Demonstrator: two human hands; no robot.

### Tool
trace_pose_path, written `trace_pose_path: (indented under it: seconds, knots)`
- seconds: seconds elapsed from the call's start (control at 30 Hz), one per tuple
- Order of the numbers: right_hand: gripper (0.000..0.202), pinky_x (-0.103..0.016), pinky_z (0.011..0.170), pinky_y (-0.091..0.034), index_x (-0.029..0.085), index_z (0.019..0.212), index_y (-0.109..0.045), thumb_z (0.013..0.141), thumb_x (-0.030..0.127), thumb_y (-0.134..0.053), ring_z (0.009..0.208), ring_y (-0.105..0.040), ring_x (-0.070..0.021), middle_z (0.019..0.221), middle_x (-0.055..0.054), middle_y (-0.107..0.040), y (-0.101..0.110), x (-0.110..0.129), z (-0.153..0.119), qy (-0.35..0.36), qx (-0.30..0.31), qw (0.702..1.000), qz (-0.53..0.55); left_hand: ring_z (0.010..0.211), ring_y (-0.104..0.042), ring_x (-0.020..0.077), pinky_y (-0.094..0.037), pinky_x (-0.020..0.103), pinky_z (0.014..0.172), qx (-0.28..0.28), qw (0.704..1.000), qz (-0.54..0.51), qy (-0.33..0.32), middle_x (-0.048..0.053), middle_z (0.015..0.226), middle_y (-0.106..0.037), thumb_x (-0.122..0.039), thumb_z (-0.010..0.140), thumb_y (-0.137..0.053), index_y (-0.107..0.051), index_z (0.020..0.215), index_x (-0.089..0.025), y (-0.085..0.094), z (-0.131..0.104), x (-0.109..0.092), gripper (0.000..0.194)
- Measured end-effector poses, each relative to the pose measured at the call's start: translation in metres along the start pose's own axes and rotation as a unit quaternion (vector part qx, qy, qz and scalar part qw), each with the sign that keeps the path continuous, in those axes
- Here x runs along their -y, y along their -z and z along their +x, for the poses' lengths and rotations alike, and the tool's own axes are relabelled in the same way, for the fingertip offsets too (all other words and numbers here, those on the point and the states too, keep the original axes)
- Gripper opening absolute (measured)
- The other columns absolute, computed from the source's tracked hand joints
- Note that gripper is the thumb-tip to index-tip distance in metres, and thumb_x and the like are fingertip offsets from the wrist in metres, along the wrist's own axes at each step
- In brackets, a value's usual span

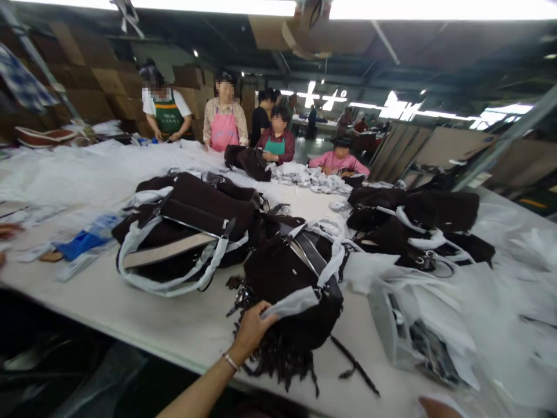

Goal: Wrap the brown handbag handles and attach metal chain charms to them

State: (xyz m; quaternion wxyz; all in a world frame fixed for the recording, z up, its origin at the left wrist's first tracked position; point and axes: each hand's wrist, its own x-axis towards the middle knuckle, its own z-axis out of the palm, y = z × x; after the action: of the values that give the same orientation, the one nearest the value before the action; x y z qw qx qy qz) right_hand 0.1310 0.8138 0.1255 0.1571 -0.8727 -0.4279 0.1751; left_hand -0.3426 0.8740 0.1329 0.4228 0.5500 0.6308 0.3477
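Note:
My left hand (252,331), with a bracelet at its wrist, is closed on the white-wrapped strap (291,304) of a dark brown bag (274,270). That bag lies near the table's front edge, with black tassels (287,363) hanging below it. At the bottom right edge a small part of my right hand (439,408) shows beside some white material; its fingers are hidden. Left of the held bag sits another dark bag (209,203) with a wrapped handle and a beige strip.
More dark bags (439,212) lie at the right. A grey box (387,331) holds small dark items near the right front. Blue plastic (82,244) rests at the left, by part of another person's hand (8,230). Several people stand or sit across the table.

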Motion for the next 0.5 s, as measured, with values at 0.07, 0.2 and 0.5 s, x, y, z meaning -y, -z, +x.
trace_pose_path:
  seconds: [0.07,0.2,0.5]
  knots:
    - [0.055,-0.049,0.075,-0.055,0.032,0.066,-0.069,0.056,0.081,-0.045,0.073,-0.072,-0.0317,0.070,-0.014,-0.072,-0.009,0.033,-0.028,-0.006,0.067,0.996,0.053,0.076,-0.057,0.0167,-0.038,0.026,0.071,-0.009,1.000,0.017,-0.023,-0.001,0.078,-0.063,-0.035,0.078,-0.061,-0.065,0.084,-0.019,0.003,-0.002,-0.003,0.017]
    - [0.055,-0.039,0.084,-0.056,0.018,0.100,-0.070,0.066,0.062,-0.067,0.082,-0.070,-0.0243,0.089,-0.008,-0.075,-0.031,0.172,-0.098,0.076,0.207,0.934,0.281,0.082,-0.058,0.0171,-0.041,0.028,0.076,-0.022,0.995,0.059,-0.079,0.001,0.086,-0.062,-0.032,0.082,-0.060,-0.064,0.085,-0.020,0.006,-0.009,-0.003,0.014]
    - [0.037,-0.030,0.057,-0.054,0.019,0.095,-0.050,0.070,0.039,-0.069,0.055,-0.063,-0.0161,0.063,0.002,-0.066,-0.081,0.303,-0.165,0.134,0.223,0.895,0.363,0.091,-0.055,0.0206,-0.045,0.032,0.083,-0.043,0.949,0.228,-0.213,0.005,0.092,-0.061,-0.025,0.090,-0.057,-0.066,0.102,-0.021,0.010,-0.023,-0.004,0.016]
